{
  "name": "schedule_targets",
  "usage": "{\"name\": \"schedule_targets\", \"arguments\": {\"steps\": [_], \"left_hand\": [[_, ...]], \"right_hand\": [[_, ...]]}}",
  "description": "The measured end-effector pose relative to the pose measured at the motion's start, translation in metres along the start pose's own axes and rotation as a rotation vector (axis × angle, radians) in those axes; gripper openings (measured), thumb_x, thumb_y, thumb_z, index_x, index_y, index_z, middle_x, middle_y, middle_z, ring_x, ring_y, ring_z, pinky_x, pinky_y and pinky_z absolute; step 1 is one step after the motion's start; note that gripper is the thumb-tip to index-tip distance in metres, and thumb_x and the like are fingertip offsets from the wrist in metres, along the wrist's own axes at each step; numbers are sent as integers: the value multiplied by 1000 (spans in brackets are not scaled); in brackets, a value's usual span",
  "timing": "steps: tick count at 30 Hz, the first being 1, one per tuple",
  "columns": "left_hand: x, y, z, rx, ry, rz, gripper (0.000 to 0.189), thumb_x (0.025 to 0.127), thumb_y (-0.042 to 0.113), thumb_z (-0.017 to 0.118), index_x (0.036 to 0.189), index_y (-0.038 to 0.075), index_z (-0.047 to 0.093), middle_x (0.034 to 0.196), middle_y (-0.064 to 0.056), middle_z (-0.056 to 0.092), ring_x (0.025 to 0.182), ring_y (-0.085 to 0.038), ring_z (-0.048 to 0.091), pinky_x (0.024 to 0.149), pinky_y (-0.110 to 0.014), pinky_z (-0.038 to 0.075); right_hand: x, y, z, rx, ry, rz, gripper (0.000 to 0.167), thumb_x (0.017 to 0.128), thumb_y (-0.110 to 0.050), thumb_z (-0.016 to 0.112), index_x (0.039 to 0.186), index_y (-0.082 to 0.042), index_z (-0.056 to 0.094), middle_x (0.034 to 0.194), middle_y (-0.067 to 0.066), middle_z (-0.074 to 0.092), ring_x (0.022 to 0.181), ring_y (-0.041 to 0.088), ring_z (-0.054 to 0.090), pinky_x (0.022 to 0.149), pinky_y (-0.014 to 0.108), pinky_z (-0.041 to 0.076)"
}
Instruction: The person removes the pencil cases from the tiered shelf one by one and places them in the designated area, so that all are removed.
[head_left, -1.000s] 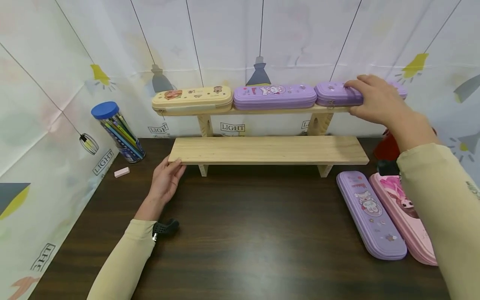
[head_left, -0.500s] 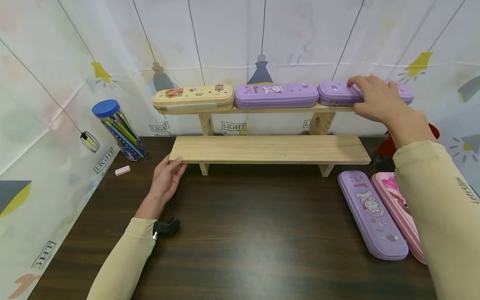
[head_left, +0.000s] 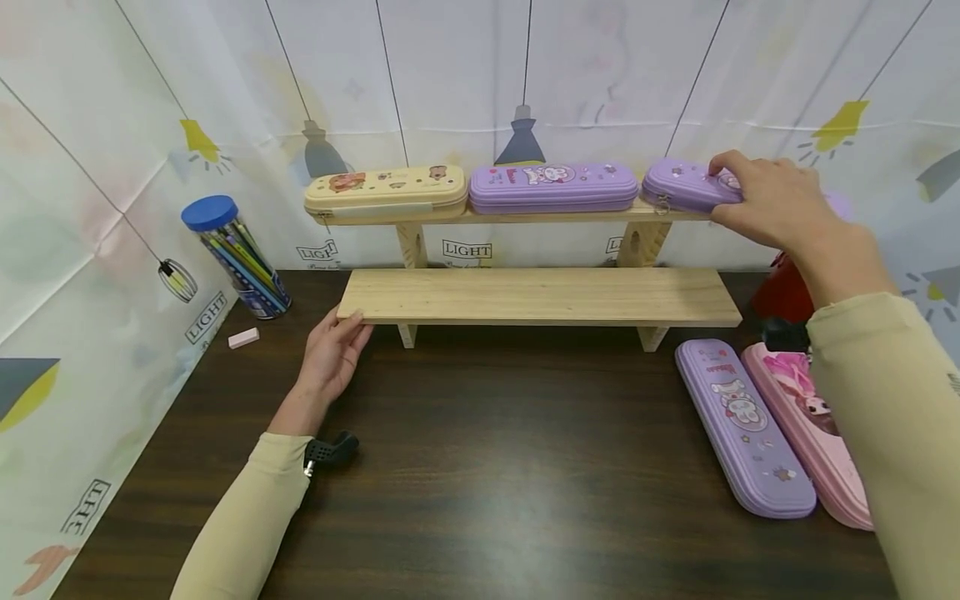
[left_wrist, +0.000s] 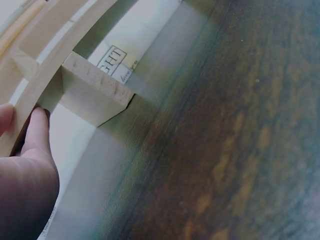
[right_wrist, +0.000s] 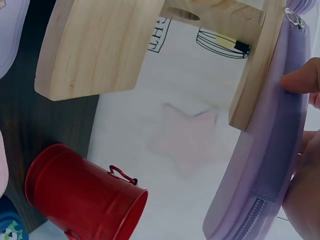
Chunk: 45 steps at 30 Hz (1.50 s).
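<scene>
My right hand (head_left: 783,204) grips a purple zippered pencil case (head_left: 686,185) at the right end of the upper shelf. In the right wrist view that pencil case (right_wrist: 265,145) juts out past the shelf's end, its zip pull hanging at one end. Part of it is hidden behind my fingers. My left hand (head_left: 330,354) pinches the left front corner of the wooden shelf's lower board (head_left: 536,297), thumb and finger on either side of the edge in the left wrist view. Another purple pencil case (head_left: 553,188) and a cream one (head_left: 386,195) lie along the upper shelf.
On the dark table (head_left: 480,467), a lilac pencil case (head_left: 742,429) and a pink one (head_left: 806,425) lie at right. A red bucket (right_wrist: 85,192) stands behind them. At left are a blue-lidded tub of pencils (head_left: 238,258) and a small pink block (head_left: 243,338).
The right hand and its purple pencil case have shifted slightly right. The case now sits at an angle, with a small gap to the middle one. The left hand stays on the shelf corner.
</scene>
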<state>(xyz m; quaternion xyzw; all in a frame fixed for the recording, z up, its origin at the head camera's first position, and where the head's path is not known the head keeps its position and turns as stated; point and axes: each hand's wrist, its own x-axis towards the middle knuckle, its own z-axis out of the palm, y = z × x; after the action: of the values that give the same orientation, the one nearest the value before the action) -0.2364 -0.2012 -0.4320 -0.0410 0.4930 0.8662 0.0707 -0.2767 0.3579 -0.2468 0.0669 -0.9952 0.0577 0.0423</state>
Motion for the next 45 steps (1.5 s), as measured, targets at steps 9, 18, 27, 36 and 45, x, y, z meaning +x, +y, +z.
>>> {"name": "schedule_targets", "arguments": {"steps": [9, 18, 27, 36, 45], "left_hand": [[2, 1, 3, -26, 3, -11, 64, 103, 7, 51, 159, 14, 20, 164, -11, 26, 148, -20, 35, 112, -22, 43], [-1, 4, 2, -27, 3, -11, 62, 104, 6, 49, 159, 12, 21, 164, -12, 26, 148, -20, 33, 110, -21, 44], [-1, 3, 4, -34, 5, -15, 63, 103, 5, 49, 159, 12, 21, 163, -12, 27, 147, -19, 35, 108, -21, 46], [-2, 2, 4, -25, -1, -5, 62, 103, 6, 49, 159, 12, 21, 163, -12, 28, 147, -20, 36, 107, -20, 47], [-1, 0, 2, -19, -2, 0, 62, 103, 6, 50, 159, 11, 21, 163, -13, 27, 148, -21, 34, 111, -22, 44]], "right_hand": [[-12, 2, 4, 104, 55, 35, 61, 88, -23, 58, 144, -8, 36, 131, 36, 42, 107, 51, 41, 84, 66, 37], [-36, -5, 13, 105, 103, 46, 67, 85, -19, 64, 145, -7, 38, 133, 36, 41, 111, 51, 39, 90, 72, 39], [-54, -13, 21, 159, 113, 90, 78, 80, -19, 72, 148, -9, 37, 137, 36, 41, 118, 53, 35, 92, 76, 38], [-72, -27, 38, 223, 83, 92, 84, 82, -24, 74, 153, -14, 31, 144, 33, 39, 120, 52, 39, 96, 77, 39], [-89, -61, 59, 208, 52, 53, 84, 80, -32, 77, 152, -22, 35, 147, 30, 40, 123, 51, 43, 92, 78, 43]]}}
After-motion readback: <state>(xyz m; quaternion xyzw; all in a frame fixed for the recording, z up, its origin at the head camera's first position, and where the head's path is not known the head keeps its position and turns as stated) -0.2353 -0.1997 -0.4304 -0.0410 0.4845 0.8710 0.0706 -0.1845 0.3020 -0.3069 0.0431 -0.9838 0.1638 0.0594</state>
